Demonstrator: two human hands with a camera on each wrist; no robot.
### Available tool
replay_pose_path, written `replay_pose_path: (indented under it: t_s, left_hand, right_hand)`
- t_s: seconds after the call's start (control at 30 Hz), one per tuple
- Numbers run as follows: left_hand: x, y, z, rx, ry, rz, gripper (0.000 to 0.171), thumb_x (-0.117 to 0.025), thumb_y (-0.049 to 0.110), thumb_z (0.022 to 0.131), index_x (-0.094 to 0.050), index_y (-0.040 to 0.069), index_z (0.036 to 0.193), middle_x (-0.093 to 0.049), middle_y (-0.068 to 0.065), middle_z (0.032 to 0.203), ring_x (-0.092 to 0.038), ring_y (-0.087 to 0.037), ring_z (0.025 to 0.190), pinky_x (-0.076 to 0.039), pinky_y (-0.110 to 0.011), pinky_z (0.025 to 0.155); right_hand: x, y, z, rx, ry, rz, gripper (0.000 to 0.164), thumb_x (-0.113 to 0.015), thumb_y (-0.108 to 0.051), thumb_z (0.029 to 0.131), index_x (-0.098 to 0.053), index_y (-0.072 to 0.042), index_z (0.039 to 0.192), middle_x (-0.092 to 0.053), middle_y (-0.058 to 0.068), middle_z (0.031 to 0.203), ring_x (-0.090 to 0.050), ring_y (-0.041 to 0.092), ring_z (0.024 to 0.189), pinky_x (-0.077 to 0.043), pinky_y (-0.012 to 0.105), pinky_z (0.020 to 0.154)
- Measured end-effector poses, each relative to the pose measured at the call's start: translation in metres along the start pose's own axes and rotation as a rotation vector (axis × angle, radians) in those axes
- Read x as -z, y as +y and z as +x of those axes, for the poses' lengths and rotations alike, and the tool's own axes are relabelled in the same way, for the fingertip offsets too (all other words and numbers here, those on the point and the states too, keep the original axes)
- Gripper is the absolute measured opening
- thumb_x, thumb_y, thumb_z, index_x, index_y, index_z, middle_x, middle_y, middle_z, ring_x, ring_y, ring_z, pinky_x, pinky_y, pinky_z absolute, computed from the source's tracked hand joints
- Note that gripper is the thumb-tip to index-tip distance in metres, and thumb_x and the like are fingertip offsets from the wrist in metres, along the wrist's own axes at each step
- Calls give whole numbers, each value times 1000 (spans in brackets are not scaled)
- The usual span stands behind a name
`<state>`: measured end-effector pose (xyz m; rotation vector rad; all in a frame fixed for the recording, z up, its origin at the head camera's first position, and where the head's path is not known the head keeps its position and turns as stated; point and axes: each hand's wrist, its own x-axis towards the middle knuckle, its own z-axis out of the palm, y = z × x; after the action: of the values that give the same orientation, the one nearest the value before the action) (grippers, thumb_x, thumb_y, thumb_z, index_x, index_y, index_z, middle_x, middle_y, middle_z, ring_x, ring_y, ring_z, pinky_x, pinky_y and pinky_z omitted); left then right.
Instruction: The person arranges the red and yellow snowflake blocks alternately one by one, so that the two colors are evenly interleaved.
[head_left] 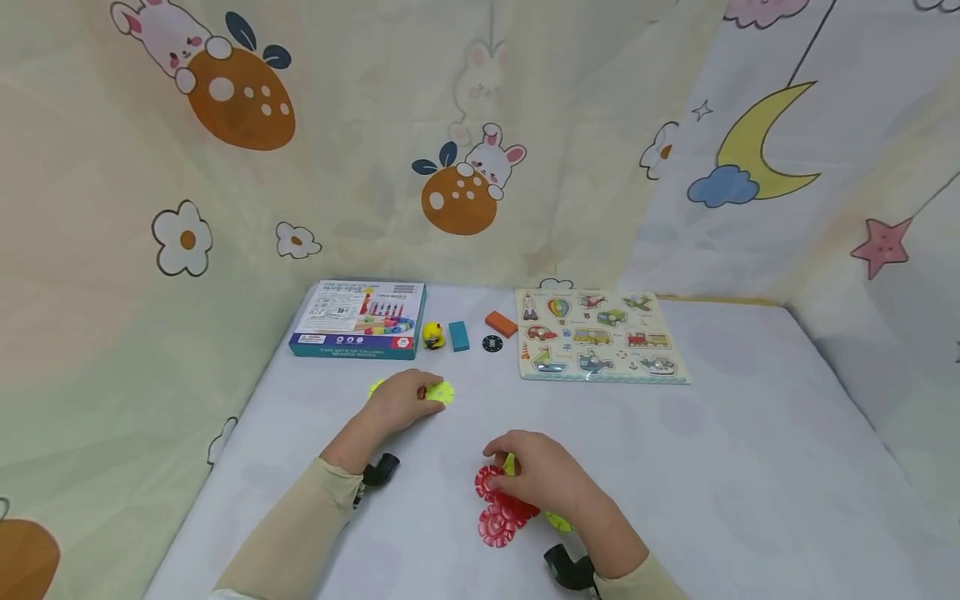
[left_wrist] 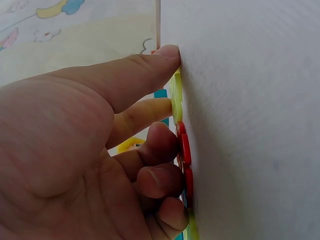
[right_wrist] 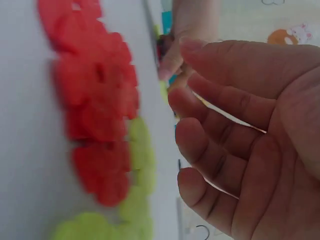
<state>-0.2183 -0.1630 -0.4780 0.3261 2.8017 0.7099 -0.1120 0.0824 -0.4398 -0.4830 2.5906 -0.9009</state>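
In the head view my left hand [head_left: 397, 402] is low over the table, left of centre. Its thumb and index finger pinch a yellow-green notched disc [head_left: 442, 392] lying flat. The left wrist view shows red discs [left_wrist: 186, 150] under the other, curled fingers. Another yellow-green edge [head_left: 377, 387] peeks out beyond that hand. My right hand [head_left: 543, 475] hovers over a pile of red notched discs [head_left: 497, 527], with a yellow-green disc [head_left: 558, 522] beside them. Its fingers are loosely bent and hold nothing in the right wrist view; the hand partly hides the pile from above.
Along the back stand a boxed set [head_left: 358, 321], a small yellow toy [head_left: 433, 335], a blue block [head_left: 459, 337], an orange block [head_left: 501, 324], a black round chip [head_left: 492, 343] and a picture puzzle board [head_left: 600, 337]. Printed fabric walls [head_left: 360, 192] border the table.
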Motion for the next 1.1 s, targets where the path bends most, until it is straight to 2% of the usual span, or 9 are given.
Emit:
replay_pose_path:
  t_s: [0.13, 0.3, 0.43, 0.6, 0.7, 0.87, 1.1]
  left_hand:
    - [0, 0, 2, 4, -5, 2, 53, -70, 44, 82, -59, 22, 129, -57, -2, 126, -50, -22, 111, -38, -44, 99]
    - [-5, 1, 2, 3, -10, -6, 53, -70, 44, 82, -60, 21, 129, -58, -2, 125, -50, -21, 108, -39, -44, 98]
    - [-5, 4, 0, 3, -4, -7, 52, -70, 43, 82, -60, 21, 129, -58, -2, 124, -50, -21, 107, -39, -44, 98]
    - [-4, 4, -1, 16, -3, -5, 52, -70, 43, 82, -60, 22, 129, -58, -1, 125, -50, -21, 108, -39, -44, 98]
    - [-5, 3, 0, 11, -4, 2, 53, -70, 44, 83, -59, 23, 130, -57, 0, 126, -50, -21, 111, -39, -43, 98]
    - [-4, 1, 1, 9, 1, -5, 53, -70, 44, 82, -60, 23, 129, -57, 0, 126, -50, -21, 112, -39, -44, 99]
    - [-5, -3, 2, 5, 6, -12, 52, -71, 44, 81, -61, 22, 127, -58, 0, 125, -51, -20, 109, -40, -43, 97]
  right_hand:
    - [-12, 8, -3, -19, 30, -51, 37, -79, -32, 75, -68, -17, 107, -55, -9, 86, -50, 10, 77, -47, 24, 64]
    - [-22, 7, -5, -53, 60, -146, 41, -80, -37, 73, -66, -16, 105, -51, -7, 87, -48, 9, 74, -47, 23, 64]
    - [-26, 0, -1, -131, 80, -191, 45, -82, -38, 69, -65, -12, 102, -51, -3, 87, -48, 11, 74, -48, 25, 63]
    - [-27, -6, 7, -218, 99, -197, 39, -86, -33, 65, -61, -10, 84, -48, 1, 78, -46, 15, 68, -44, 25, 54]
    - [-26, -7, 9, -210, 93, -230, 38, -87, -34, 64, -58, -12, 76, -46, 0, 74, -46, 15, 65, -42, 25, 52]
    - [-23, -10, 11, -174, 60, -273, 44, -86, -41, 62, -60, -12, 83, -48, -1, 76, -47, 13, 64, -44, 24, 51]
    - [-26, -16, 15, -180, 43, -291, 54, -87, -45, 56, -60, -12, 89, -48, -1, 77, -48, 13, 66, -46, 26, 51]
